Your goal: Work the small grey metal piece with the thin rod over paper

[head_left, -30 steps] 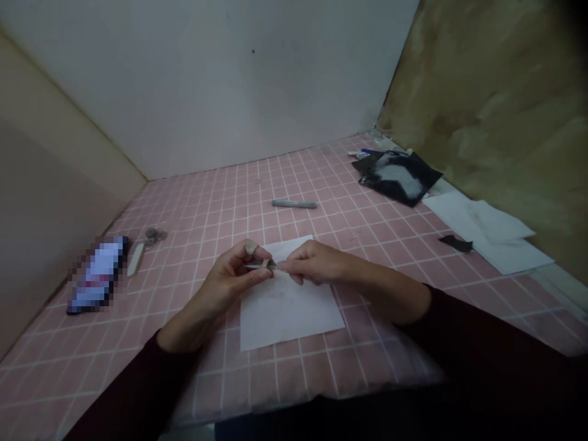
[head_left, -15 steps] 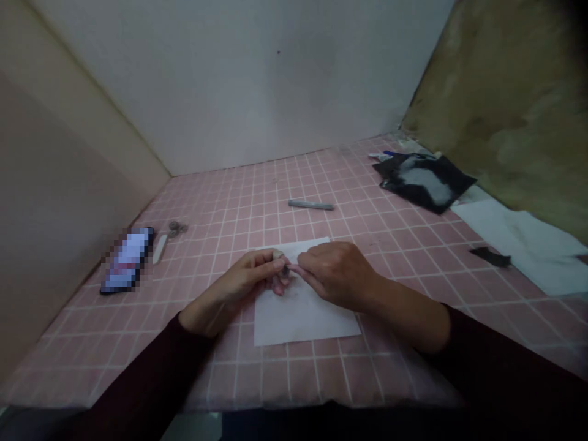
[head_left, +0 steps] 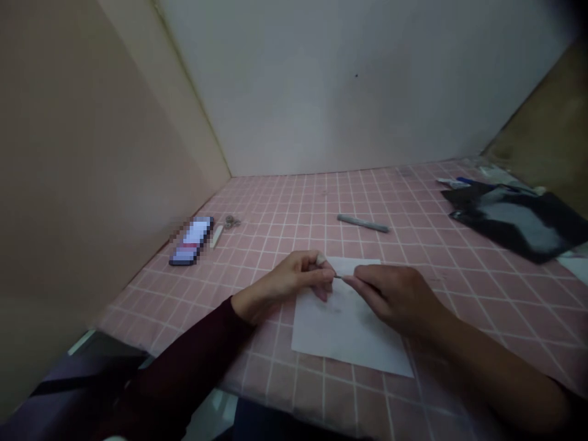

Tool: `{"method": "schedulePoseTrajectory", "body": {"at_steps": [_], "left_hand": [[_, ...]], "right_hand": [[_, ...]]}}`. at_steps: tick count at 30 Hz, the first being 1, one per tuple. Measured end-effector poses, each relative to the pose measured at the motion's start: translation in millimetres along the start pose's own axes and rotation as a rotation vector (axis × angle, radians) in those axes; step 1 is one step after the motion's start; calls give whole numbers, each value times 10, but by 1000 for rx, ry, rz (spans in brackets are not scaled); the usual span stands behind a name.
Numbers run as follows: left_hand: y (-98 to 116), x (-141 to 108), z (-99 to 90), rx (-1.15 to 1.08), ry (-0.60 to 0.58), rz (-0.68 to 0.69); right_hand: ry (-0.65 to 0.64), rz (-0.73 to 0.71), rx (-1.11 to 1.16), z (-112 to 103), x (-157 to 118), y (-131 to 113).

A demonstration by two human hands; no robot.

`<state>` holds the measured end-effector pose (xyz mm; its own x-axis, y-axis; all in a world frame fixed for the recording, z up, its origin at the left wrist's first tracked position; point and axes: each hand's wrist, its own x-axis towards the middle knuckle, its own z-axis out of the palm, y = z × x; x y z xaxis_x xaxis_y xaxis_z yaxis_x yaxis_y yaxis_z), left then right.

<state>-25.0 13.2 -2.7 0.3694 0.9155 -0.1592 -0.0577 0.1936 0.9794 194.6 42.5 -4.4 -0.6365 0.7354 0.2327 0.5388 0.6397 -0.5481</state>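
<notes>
My left hand (head_left: 305, 275) is closed in a pinch above a white sheet of paper (head_left: 340, 337). A pale wrap or covering shows on one of its fingers. My right hand (head_left: 397, 294) is also closed, its thumb and fingertips pointing left at the left fingertips. Between the two pinches shows a small thin dark piece (head_left: 338, 277), too tiny to name. Whatever else the fingers hold is hidden. The paper lies flat on a pink checked cloth (head_left: 271, 220) under both hands.
Beyond the paper lies a grey rod-shaped thing (head_left: 362, 223). On the left are a phone (head_left: 192, 240), a pale flat stick (head_left: 217, 236) and small greyish rings or coils (head_left: 232, 222). A black sheet with whitish powder (head_left: 514, 214) is at right. Walls (head_left: 294, 92) enclose the table's back and left.
My view has turned left, so everything appears farther right. Both hands stay close together over the paper. The dark piece between the fingertips looked rounder before and now looks like a thin line.
</notes>
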Motion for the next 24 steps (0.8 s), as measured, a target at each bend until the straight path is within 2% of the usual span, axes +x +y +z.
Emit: {"method": "schedulePoseTrajectory", "body": {"at_steps": [2,3,5,7,10,11,12,14,16,19,21,22,24], "left_hand": [[-2,6,-38,-57,-68,-82],[-2,4,-43,-75,-70,-88],[0,-12,-26,-76,-6,-27],[9,-38,18,-35,72,87],[21,-71,86,156,73,256],[19,-74,98,228,63,298],[14,-73,104,274,64,321],[-8,-56,92,245,93,281],[-37,-27,53,98,113,155],[-65,18,-20,-58,-23,-8],[-65,34,-45,-142,-89,-107],[-60,35,-43,-146,-95,-128],[-46,24,-11,-147,-14,-44]], "right_hand": [[73,-110,-102,6,-25,-47],[80,-112,-102,12,-26,-61],[25,-15,6,27,-6,-62],[-133,141,228,44,34,-25],[-463,366,567,56,88,65],[-523,409,611,54,95,89],[-528,417,605,48,97,104],[-386,334,447,28,78,98],[-156,177,183,6,40,52],[59,-67,-117,-14,-20,-43],[98,-148,-190,-15,-39,-87],[94,-135,-181,-13,-40,-97],[44,-20,-52,-5,-21,-88]]}}
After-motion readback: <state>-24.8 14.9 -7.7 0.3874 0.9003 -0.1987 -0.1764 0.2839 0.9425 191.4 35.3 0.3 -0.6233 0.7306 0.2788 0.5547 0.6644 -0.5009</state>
